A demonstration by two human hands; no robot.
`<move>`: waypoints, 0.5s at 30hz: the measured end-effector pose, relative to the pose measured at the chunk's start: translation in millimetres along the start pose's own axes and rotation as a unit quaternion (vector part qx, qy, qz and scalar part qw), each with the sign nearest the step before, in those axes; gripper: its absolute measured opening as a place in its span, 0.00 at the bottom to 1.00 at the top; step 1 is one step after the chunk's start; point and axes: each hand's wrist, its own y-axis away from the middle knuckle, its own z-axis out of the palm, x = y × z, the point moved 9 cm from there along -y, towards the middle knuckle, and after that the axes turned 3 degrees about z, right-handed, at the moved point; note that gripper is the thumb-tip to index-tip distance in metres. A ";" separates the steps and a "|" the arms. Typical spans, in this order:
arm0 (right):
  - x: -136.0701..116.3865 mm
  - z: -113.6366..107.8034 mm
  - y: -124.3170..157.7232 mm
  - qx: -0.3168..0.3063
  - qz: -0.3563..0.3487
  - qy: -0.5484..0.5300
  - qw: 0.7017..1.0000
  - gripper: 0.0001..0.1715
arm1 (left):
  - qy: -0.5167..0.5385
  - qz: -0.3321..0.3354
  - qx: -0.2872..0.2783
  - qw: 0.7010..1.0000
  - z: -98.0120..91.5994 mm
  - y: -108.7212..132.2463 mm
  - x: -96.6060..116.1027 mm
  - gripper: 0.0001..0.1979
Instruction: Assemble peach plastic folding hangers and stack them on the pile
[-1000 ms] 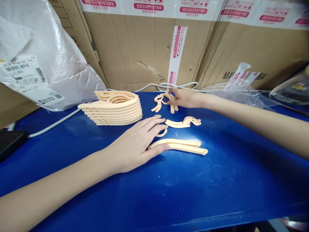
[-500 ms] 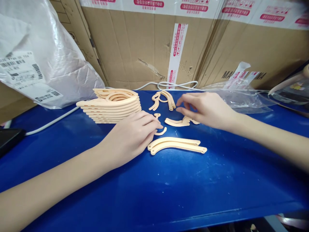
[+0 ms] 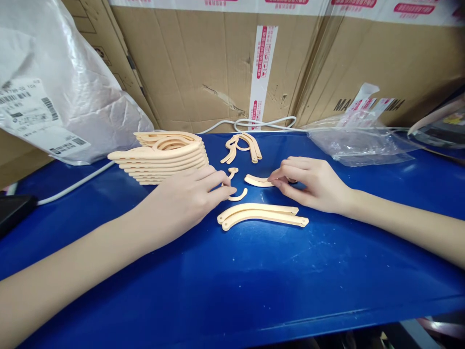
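My left hand point(image 3: 189, 201) has its thumb and fingertips closed at a small cream hook-shaped piece point(image 3: 240, 196), which lies mostly under the fingers. My right hand point(image 3: 314, 184) pinches down over a group of cream plastic parts, with a short curved arm point(image 3: 256, 181) showing to its left; the fingers cover the rest. Between the hands and nearer me lie two long curved arms point(image 3: 261, 213), side by side. Farther back rests a folded cream piece with legs and a loop point(image 3: 241, 148). Left of it stands a stack of folded cream plastic hangers point(image 3: 163, 157), partly behind my left hand.
Cardboard boxes point(image 3: 203, 63) line the back of the blue table point(image 3: 261, 276). A silvery parcel bag point(image 3: 94, 97) stands at back left, clear plastic bags point(image 3: 359, 145) lie at back right. A white cable point(image 3: 80, 182) runs to a black object point(image 3: 16, 211) at left.
My right hand has come down and nearer onto the curved parts. The left hand's fingers have drawn together beside the hook piece. The view has shifted slightly.
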 end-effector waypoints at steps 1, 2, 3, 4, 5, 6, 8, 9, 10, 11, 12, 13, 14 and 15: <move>2.6 0.3 1.0 -0.002 0.010 -0.014 1.000 0.07 | -0.006 0.011 -0.003 1.000 0.9 -0.3 1.5 0.18; 5.3 0.8 2.0 -0.005 0.021 -0.026 0.999 0.07 | -0.012 0.021 -0.004 1.000 1.4 -0.6 2.9 0.19; 7.7 1.2 2.7 -0.006 0.031 -0.036 0.999 0.07 | -0.017 0.026 -0.006 0.999 2.2 -0.8 3.6 0.19; 9.5 1.4 3.2 -0.007 0.038 -0.042 0.998 0.07 | -0.023 0.029 -0.008 0.999 3.0 -1.0 4.0 0.20; 10.5 1.6 3.6 -0.007 0.043 -0.047 0.998 0.07 | -0.030 0.032 -0.010 0.999 3.8 -1.2 4.3 0.20; 11.0 1.7 3.8 -0.008 0.045 -0.050 0.998 0.07 | -0.037 0.034 -0.007 0.999 4.2 -1.2 4.8 0.20; 10.8 1.8 4.0 -0.007 0.043 -0.053 0.998 0.07 | -0.052 0.036 0.008 0.998 3.8 -0.9 5.6 0.20; 10.7 1.7 4.1 -0.007 0.042 -0.054 0.998 0.07 | -0.060 0.037 0.012 0.997 4.2 -0.7 6.1 0.20; 10.6 1.7 4.2 -0.006 0.042 -0.054 0.998 0.07 | -0.070 0.039 0.012 0.997 5.4 -0.6 6.9 0.20; 10.6 1.7 4.3 -0.006 0.042 -0.054 0.998 0.07 | -0.078 0.039 0.010 0.996 6.7 -0.6 7.5 0.20; 10.4 1.6 4.3 -0.005 0.042 -0.054 0.998 0.07 | -0.086 0.039 0.007 0.996 7.8 -0.8 8.0 0.19; 10.1 1.3 4.2 -0.004 0.041 -0.053 0.998 0.07 | -0.091 0.040 0.002 0.995 9.0 -1.0 8.5 0.19; 9.8 1.1 4.0 -0.003 0.041 -0.050 0.998 0.07 | -0.096 0.039 -0.001 0.995 9.6 -1.3 8.9 0.19; 9.3 0.7 3.7 -0.003 0.040 -0.048 0.998 0.07 | -0.099 0.038 -0.002 0.994 9.3 -1.7 8.9 0.19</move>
